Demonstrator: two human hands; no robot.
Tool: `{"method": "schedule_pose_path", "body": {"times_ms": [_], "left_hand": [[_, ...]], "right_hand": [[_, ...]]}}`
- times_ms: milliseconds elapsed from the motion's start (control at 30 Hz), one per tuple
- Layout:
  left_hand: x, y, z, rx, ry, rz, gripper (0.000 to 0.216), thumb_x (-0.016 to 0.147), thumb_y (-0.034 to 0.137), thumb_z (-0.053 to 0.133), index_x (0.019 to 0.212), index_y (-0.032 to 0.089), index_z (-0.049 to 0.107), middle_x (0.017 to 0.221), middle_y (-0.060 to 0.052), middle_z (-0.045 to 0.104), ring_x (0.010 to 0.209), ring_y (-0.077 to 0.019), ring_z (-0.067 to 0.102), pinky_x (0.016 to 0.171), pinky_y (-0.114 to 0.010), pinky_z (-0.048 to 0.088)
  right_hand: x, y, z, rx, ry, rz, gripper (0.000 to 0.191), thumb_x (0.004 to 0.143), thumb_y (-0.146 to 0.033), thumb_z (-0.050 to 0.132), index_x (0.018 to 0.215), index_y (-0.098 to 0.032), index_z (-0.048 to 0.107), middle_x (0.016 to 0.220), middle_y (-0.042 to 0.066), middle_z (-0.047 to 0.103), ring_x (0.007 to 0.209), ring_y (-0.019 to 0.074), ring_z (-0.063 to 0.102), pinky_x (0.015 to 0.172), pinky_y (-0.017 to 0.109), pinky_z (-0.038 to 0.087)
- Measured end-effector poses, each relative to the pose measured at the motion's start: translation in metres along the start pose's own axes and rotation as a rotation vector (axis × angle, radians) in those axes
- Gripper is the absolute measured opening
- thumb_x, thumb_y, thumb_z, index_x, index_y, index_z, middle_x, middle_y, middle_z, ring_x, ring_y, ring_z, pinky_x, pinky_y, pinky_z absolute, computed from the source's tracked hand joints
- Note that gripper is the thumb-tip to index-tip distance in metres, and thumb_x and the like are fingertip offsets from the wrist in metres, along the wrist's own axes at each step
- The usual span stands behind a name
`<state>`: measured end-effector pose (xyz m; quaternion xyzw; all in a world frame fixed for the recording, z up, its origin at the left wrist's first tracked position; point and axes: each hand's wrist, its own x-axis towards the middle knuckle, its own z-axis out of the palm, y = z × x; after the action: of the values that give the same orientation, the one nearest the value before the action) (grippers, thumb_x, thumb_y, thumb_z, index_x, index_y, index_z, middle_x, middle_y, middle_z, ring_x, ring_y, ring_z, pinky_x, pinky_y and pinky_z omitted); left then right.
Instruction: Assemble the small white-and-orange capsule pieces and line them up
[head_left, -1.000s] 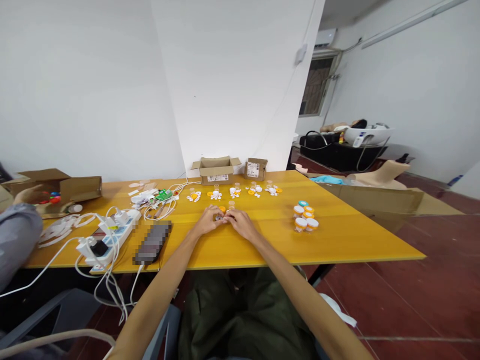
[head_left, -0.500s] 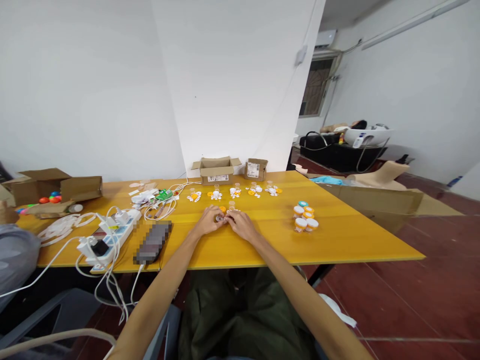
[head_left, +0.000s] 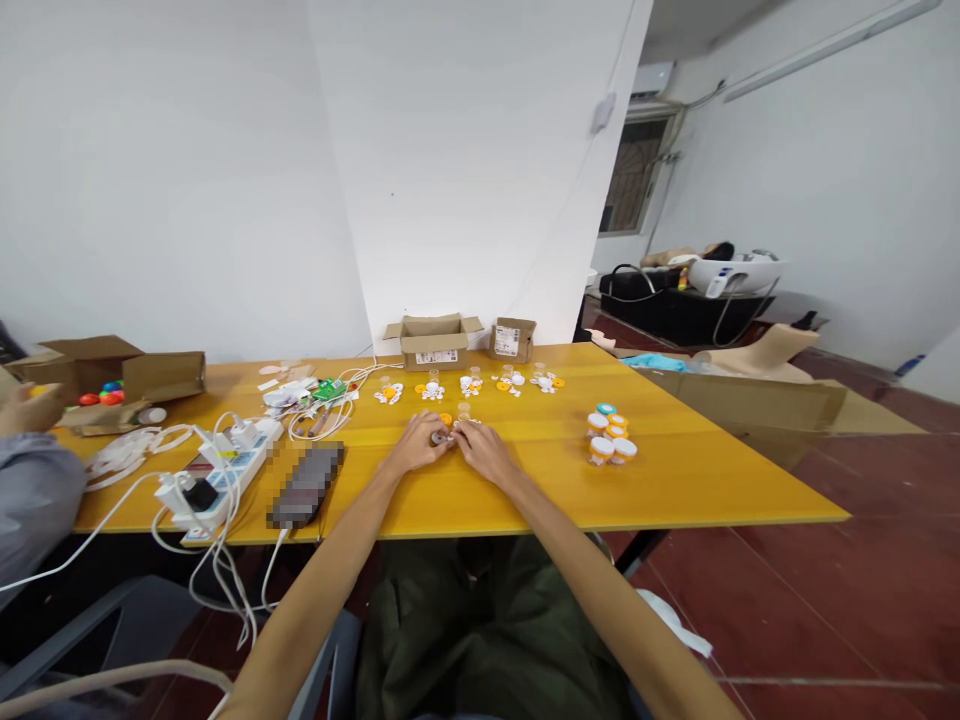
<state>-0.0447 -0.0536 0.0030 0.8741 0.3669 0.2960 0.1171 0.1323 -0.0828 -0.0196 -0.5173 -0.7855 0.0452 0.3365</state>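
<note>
My left hand (head_left: 418, 444) rests low over the table with its fingers curled round a small clear container (head_left: 439, 438). Close beside it, my right hand (head_left: 484, 450) has thumb and fingers drawn together at the container's right side; whatever they pinch is too small to make out. Just beyond the fingertips lies an orange lid (head_left: 445, 419). A clear cup (head_left: 464, 410) stands to its right, with small white pieces partly hidden by my right hand.
Clear cups, orange lids and white spotted pieces (head_left: 471, 385) lie in small groups farther back, before two cardboard boxes (head_left: 433, 345). Lidded jars (head_left: 622, 450) cluster at right. A phone (head_left: 307, 485), power strip (head_left: 225, 480) and cables lie left. Another person's hand (head_left: 34, 408) is at far left.
My hands stay almost in place, with only slight finger movement around the small clear container. At far left, the other person's hand has risen into view near the open box, holding something yellow-orange.
</note>
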Motion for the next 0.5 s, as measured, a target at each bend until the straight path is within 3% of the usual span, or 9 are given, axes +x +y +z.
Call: {"method": "schedule_pose_path", "body": {"times_ms": [300, 500], "left_hand": [[0.0004, 0.0024, -0.0006, 0.030, -0.011, 0.009, 0.008, 0.082, 0.027, 0.065, 0.085, 0.026, 0.072, 0.091, -0.004, 0.063, 0.094, -0.0231, 0.057, 0.090, -0.038, 0.043], [0.0002, 0.0024, -0.0009, 0.025, -0.011, 0.012, 0.011, 0.083, 0.028, 0.063, 0.087, 0.027, 0.074, 0.094, -0.005, 0.062, 0.095, -0.0234, 0.056, 0.092, -0.039, 0.045]], "right_hand": [[-0.0002, -0.0002, -0.0068, -0.085, 0.022, 0.108, 0.019, 0.096, -0.022, 0.050, 0.096, -0.026, 0.067, 0.100, 0.008, 0.073, 0.091, 0.0212, 0.066, 0.073, 0.028, 0.043], [0.0006, 0.0020, -0.0051, -0.107, 0.031, 0.125, 0.021, 0.092, -0.017, 0.053, 0.086, -0.027, 0.071, 0.098, 0.009, 0.072, 0.093, 0.0230, 0.065, 0.075, 0.029, 0.045]]}}
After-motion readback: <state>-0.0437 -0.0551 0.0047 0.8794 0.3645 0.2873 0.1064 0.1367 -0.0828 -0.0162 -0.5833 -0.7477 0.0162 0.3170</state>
